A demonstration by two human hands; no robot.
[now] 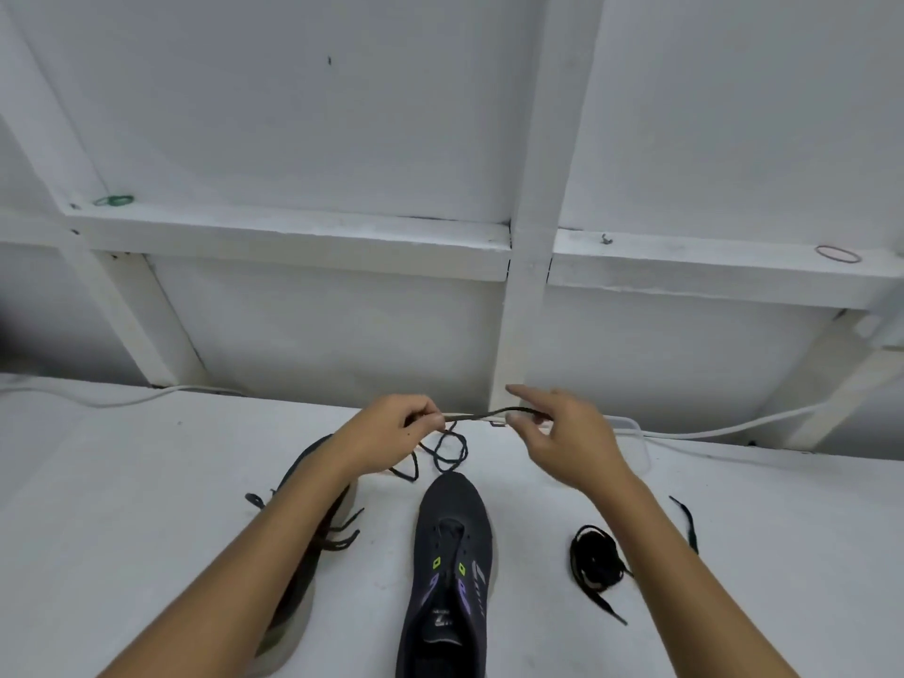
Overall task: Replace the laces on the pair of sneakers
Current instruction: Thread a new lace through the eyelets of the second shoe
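Observation:
A dark sneaker (450, 555) with no lace stands upright in the middle of the white surface, toe pointing away from me. A second dark sneaker (298, 555) lies on its side at the left, partly hidden under my left forearm, with lace ends sticking out. My left hand (391, 433) and my right hand (562, 437) pinch a thin dark lace (482, 413) stretched between them above the surface; its loose part hangs in loops (447, 450) beyond the toe. A flat black lace (594, 562) lies coiled at the right.
A white framed wall (518, 296) with a ledge rises right behind the surface. A white cable (734, 425) runs along the back edge. A clear plastic box (631, 435) sits behind my right hand. A green rubber band (115, 200) and a red one (837, 254) lie on the ledge.

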